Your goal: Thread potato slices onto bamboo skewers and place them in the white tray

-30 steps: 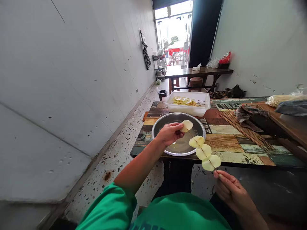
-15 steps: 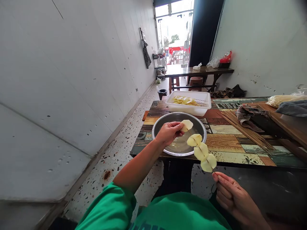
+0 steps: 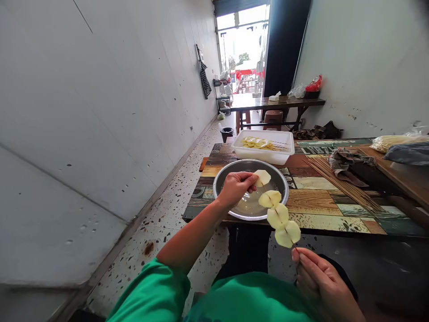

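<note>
Between thumb and fingers, my left hand point(image 3: 236, 188) pinches a pale potato slice point(image 3: 263, 178) over a metal basin point(image 3: 217, 197) of cloudy water. The tip of a thin wooden skewer point(image 3: 293, 244) meets that slice; whether it has gone through I cannot tell. Several more potato slices point(image 3: 278, 216) are threaded along the skewer, edge close to edge. My right hand point(image 3: 320, 275) is closed on the skewer's lower end, below the slices, in front of the table edge.
Behind the basin, a white plastic tub point(image 3: 263, 154) holds filled skewers. Loose bare skewers point(image 3: 345, 184) lie at the right of the patterned table point(image 3: 313, 201), beside a crumpled cloth point(image 3: 346, 163) and a wooden board point(image 3: 398, 172). A white wall point(image 3: 100, 112) runs along the left.
My right hand has shifted slightly left and down with the skewer and its slices. My left hand keeps its pinch on the end slice, almost in place.
</note>
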Available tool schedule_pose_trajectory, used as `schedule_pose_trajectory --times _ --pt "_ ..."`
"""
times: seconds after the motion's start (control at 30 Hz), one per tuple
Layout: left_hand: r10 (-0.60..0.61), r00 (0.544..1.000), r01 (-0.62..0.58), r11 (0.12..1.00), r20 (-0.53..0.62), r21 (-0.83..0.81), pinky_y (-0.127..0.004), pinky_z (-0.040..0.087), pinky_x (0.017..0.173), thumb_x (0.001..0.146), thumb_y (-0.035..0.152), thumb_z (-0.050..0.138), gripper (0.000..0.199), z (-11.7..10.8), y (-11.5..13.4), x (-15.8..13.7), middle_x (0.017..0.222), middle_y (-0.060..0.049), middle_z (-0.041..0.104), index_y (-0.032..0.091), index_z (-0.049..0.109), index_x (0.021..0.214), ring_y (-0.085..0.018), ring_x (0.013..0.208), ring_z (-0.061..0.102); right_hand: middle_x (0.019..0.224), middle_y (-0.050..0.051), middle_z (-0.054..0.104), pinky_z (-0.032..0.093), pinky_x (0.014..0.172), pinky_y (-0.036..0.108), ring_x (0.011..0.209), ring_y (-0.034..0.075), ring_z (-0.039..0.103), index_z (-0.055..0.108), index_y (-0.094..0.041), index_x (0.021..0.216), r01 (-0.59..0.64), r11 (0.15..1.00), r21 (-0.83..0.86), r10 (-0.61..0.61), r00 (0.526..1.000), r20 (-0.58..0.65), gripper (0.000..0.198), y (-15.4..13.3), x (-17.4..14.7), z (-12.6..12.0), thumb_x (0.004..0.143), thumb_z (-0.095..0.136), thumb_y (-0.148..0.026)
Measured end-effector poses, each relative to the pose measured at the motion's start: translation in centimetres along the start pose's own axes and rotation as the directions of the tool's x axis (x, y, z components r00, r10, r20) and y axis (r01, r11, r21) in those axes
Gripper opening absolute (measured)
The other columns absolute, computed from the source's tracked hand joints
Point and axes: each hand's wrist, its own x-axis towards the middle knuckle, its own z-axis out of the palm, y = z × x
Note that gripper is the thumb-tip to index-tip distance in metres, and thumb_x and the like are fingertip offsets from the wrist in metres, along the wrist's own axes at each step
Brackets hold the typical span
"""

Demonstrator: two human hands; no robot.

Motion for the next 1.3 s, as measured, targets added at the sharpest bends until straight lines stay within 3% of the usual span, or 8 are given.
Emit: schedule_pose_trajectory --times 0.33,0.47,0.63,0.73,0.87,1.0,1.17,1.3 --pt "0.059 0.998 -0.062 0.994 0.027 0.092 -0.021 0.04 0.05 0.073 0.037 0.07 0.028 0.4 0.0 -0.4 0.054 -0.002 0.06 0.01 0.073 0.078 -0.007 0.048 0.048 0.05 -0.012 0.013 0.015 0.042 0.019 0.044 0.004 0.013 0.059 -0.017 0.084 0.087 0.991 -0.1 -0.094 0.993 -0.064 0.037 -0.1 -0.4 0.9 0.078 0.071 -0.051" --pt "0.043 0.999 -0.044 0.999 0.018 0.029 -0.02 0.039 0.048 0.07 0.043 0.073 0.034 0.5 -0.1 -0.4 0.053 -0.001 0.058 0.009 0.07 0.077 -0.007 0.048 0.049 0.049 -0.012 0.015 0.015 0.041 0.02 0.043 0.005 0.015 0.058 -0.018 0.087 0.126 0.978 -0.168 -0.136 0.989 -0.054 0.036 -0.1 0.0 0.5 0.081 0.068 -0.052" --pt "-0.039 0.988 0.057 0.991 0.15 -0.119 -0.019 0.037 0.047 0.07 0.048 0.072 0.04 0.2 0.1 -0.8 0.064 -0.002 0.061 0.011 0.066 0.084 -0.006 0.05 0.048 0.05 -0.011 0.016 0.018 0.042 0.02 0.044 0.006 0.016 0.061 -0.018 0.087 0.174 0.952 -0.25 -0.194 0.98 -0.054 0.035 -0.6 1.1 -0.2 0.081 0.067 -0.052" --pt "-0.05 0.989 0.061 0.996 0.141 -0.072 -0.019 0.036 0.049 0.069 0.045 0.074 0.036 0.1 -0.4 -1.3 0.067 -0.001 0.061 0.012 0.065 0.081 -0.006 0.052 0.048 0.047 -0.007 0.035 0.024 0.04 0.021 0.042 0.008 0.029 0.067 -0.018 0.086 0.28 0.829 -0.485 -0.362 0.929 -0.082 0.035 -0.8 2.0 -0.8 0.08 0.067 -0.052" --pt "0.008 0.999 -0.017 0.975 0.044 0.22 -0.02 0.034 0.05 0.075 0.044 0.068 0.033 0.1 -1.3 -1.7 0.058 0.0 0.057 0.013 0.062 0.067 -0.007 0.052 0.047 0.075 0.005 0.071 0.048 0.057 0.027 0.064 0.02 0.064 0.073 -0.022 0.085 0.392 0.473 -0.789 -0.645 0.764 -0.007 0.023 -0.7 2.7 -1.3 0.081 0.063 -0.042" --pt "0.054 0.998 -0.059 0.948 0.024 0.313 -0.021 0.032 0.049 0.077 0.043 0.065 0.033 0.2 -1.5 -1.8 0.052 0.001 0.052 0.014 0.06 0.062 -0.007 0.05 0.042 0.092 0.008 0.076 0.053 0.062 0.028 0.07 0.022 0.071 0.073 -0.022 0.094 0.419 0.255 -0.871 -0.746 0.658 0.098 0.026 -0.5 3.0 -1.4 0.086 0.053 -0.036" --pt "-0.028 0.998 0.025 0.998 0.055 0.061 -0.021 0.034 0.047 0.082 0.051 0.057 0.04 0.0 -1.8 -1.3 0.056 -0.001 0.055 0.013 0.06 0.067 -0.008 0.049 0.047 0.085 0.007 0.076 0.052 0.062 0.026 0.067 0.02 0.069 0.072 -0.021 0.09 0.426 0.243 -0.872 -0.731 0.671 0.124 0.025 -0.8 3.1 -1.1 0.087 0.052 -0.034" --pt "0.038 0.995 -0.035 0.999 -0.089 0.029 -0.02 0.041 0.052 0.077 0.046 0.066 0.034 -0.3 -2.3 -0.9 0.058 0.0 0.058 0.013 0.065 0.076 -0.008 0.052 0.052 0.078 0.005 0.073 0.047 0.054 0.025 0.054 0.017 0.06 0.074 -0.021 0.087 0.412 0.325 -0.851 -0.672 0.734 0.099 0.026 -1.0 3.2 -0.9 0.086 0.054 -0.038"
